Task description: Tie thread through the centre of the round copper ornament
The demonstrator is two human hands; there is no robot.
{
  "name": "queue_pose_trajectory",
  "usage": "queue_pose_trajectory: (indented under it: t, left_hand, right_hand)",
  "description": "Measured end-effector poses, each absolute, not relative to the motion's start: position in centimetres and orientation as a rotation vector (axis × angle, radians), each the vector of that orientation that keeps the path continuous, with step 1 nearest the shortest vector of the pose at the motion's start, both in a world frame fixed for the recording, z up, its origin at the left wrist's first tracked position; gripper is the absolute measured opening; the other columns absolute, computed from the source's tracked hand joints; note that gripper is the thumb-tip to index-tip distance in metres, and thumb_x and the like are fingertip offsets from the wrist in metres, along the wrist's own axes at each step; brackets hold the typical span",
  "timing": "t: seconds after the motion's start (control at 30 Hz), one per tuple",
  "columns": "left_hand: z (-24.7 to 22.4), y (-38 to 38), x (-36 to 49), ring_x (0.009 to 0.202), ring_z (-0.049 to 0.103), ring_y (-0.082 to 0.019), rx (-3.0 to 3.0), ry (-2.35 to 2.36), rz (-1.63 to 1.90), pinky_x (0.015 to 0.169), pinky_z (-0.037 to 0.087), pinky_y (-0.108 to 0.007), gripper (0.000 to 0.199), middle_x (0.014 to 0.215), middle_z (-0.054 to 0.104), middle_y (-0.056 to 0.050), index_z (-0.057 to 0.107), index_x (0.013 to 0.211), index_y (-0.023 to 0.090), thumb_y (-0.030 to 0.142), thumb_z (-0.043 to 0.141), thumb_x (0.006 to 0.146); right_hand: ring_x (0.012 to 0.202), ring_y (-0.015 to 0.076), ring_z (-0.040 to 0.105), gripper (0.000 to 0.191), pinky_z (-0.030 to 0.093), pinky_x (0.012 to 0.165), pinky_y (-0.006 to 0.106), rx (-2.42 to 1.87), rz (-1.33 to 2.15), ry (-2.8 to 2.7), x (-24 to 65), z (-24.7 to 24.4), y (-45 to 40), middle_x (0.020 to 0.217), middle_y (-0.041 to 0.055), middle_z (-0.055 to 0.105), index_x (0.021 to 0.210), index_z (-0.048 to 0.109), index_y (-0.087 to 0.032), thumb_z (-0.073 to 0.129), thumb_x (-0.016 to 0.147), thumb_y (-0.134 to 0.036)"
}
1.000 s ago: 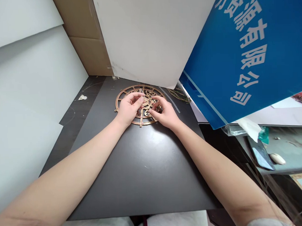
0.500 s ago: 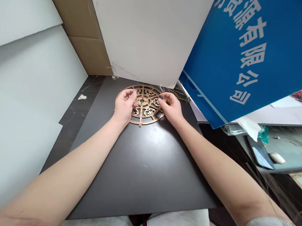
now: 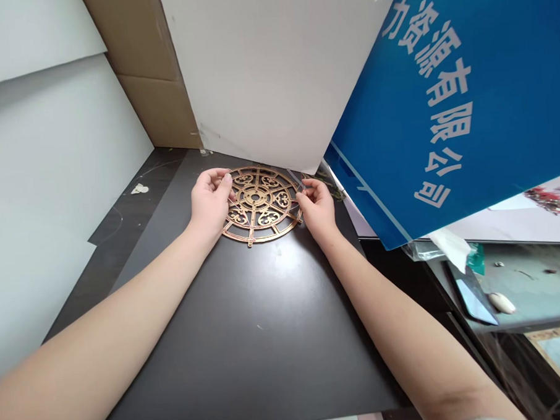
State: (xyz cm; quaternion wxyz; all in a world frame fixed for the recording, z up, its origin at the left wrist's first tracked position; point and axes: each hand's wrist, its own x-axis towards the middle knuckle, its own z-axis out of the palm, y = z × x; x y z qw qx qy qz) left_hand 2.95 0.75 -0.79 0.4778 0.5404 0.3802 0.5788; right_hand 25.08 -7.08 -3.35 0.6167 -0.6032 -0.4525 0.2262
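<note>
Since the last view, my left hand and my right hand have drawn apart to opposite edges of the copper-coloured fretwork disc, which lies flat on the dark board. The left is cupped fairly wide at the disc's left rim, apparently bracing it. The right closes narrow at the far-right rim, beside a thin clear strip; I cannot tell whether it pinches that strip or something finer. The left palm hides part of the rim, and the right fingers hide the strip's end. A white panel stands just behind the disc, and a blue sign overhangs the right, cutting off what lies beyond.
</note>
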Motion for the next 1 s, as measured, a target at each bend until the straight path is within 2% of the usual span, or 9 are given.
queue_pose_trajectory:
  t: [0.13, 0.2, 0.27, 0.33, 0.4, 0.57, 0.67, 0.77, 1.0]
  left_hand:
    - [-0.9, 0.6, 2.6, 0.075, 0.059, -0.002, 1.462, 0.944, 1.376, 0.069, 0.050, -0.014, 0.061, 0.098, 0.065, -0.006, 0.060, 0.127, 0.011, 0.059, 0.069, 0.090]
    - [-0.8, 0.5, 2.5, 0.090, 0.063, -0.005, 1.630, 0.948, 1.286, 0.083, 0.055, -0.016, 0.062, 0.111, 0.068, -0.009, 0.064, 0.132, 0.012, 0.059, 0.066, 0.092]
    - [-0.6, 0.3, 2.3, 0.111, 0.063, -0.010, 1.840, 0.992, 1.176, 0.105, 0.055, -0.022, 0.058, 0.124, 0.067, -0.009, 0.070, 0.132, 0.015, 0.056, 0.064, 0.092]
    - [-0.3, 0.1, 2.1, 0.128, 0.058, -0.016, 2.018, 1.094, 1.073, 0.125, 0.046, -0.033, 0.054, 0.135, 0.063, -0.007, 0.072, 0.134, 0.019, 0.052, 0.064, 0.092]
    - [0.0, 0.0, 1.8, 0.140, 0.050, -0.022, 2.126, 1.259, 0.970, 0.135, 0.036, -0.045, 0.053, 0.144, 0.058, -0.005, 0.069, 0.140, 0.025, 0.049, 0.060, 0.094]
    - [0.5, -0.1, 1.0, 0.154, 0.037, -0.026, 2.238, 1.675, 0.639, 0.136, 0.027, -0.057, 0.050, 0.158, 0.043, 0.004, 0.065, 0.142, 0.039, 0.055, 0.044, 0.099]
    - [0.3, 0.0, 0.7, 0.156, 0.035, -0.026, 2.293, 1.714, 0.495, 0.136, 0.029, -0.056, 0.054, 0.161, 0.040, 0.005, 0.061, 0.145, 0.041, 0.061, 0.040, 0.099]
    - [0.0, 0.1, 0.7, 0.157, 0.034, -0.025, 2.381, 1.649, 0.424, 0.137, 0.031, -0.053, 0.055, 0.161, 0.039, 0.008, 0.060, 0.145, 0.043, 0.063, 0.037, 0.099]
    - [0.2, -0.3, 0.8, 0.156, 0.037, -0.021, 2.543, 1.417, 0.360, 0.138, 0.033, -0.049, 0.052, 0.160, 0.040, 0.010, 0.062, 0.143, 0.042, 0.058, 0.044, 0.098]
  right_hand:
    - [0.085, 0.0091, 0.059, 0.063, 0.054, 0.082, 0.027, -1.362, 0.521, -1.121, 25.0, -3.3, -7.1, 0.097, 0.0044, 0.063, 0.138, 0.050, -0.017, 0.064, 0.086, -0.049]
    - [0.095, 0.0107, 0.062, 0.065, 0.055, 0.089, 0.029, -1.361, 0.489, -1.185, 24.7, -3.0, -7.4, 0.111, 0.0083, 0.067, 0.139, 0.054, -0.018, 0.064, 0.088, -0.057]
    - [0.105, 0.0125, 0.063, 0.060, 0.055, 0.096, 0.030, -1.381, 0.450, -1.244, 24.5, -2.7, -7.8, 0.122, 0.0095, 0.067, 0.130, 0.065, -0.020, 0.064, 0.089, -0.063]
    - [0.116, 0.0145, 0.063, 0.051, 0.054, 0.105, 0.033, -1.396, 0.418, -1.305, 24.3, -2.4, -8.1, 0.127, 0.0083, 0.067, 0.116, 0.074, -0.020, 0.063, 0.089, -0.063]
    - [0.125, 0.0159, 0.061, 0.047, 0.051, 0.114, 0.035, -1.405, 0.385, -1.347, 24.2, -2.2, -8.3, 0.129, 0.0074, 0.066, 0.110, 0.076, -0.021, 0.064, 0.090, -0.061]
    - [0.133, 0.0181, 0.058, 0.042, 0.046, 0.122, 0.039, -1.497, 0.356, -1.415, 24.1, -2.2, -8.6, 0.135, 0.0072, 0.064, 0.118, 0.075, -0.022, 0.066, 0.089, -0.051]
    - [0.137, 0.0181, 0.057, 0.042, 0.045, 0.125, 0.038, -1.526, 0.338, -1.520, 23.9, -2.2, -8.7, 0.139, 0.0063, 0.062, 0.123, 0.074, -0.023, 0.066, 0.090, -0.049]
    - [0.128, 0.0171, 0.062, 0.038, 0.048, 0.119, 0.037, -1.553, 0.299, -1.582, 23.6, -2.0, -8.9, 0.132, 0.0055, 0.066, 0.118, 0.075, -0.023, 0.064, 0.092, -0.049]
    - [0.124, 0.0201, 0.061, 0.037, 0.048, 0.113, 0.040, -1.618, 0.210, -1.514, 24.2, -1.3, -9.0, 0.125, 0.0083, 0.068, 0.115, 0.074, -0.021, 0.060, 0.094, -0.048]
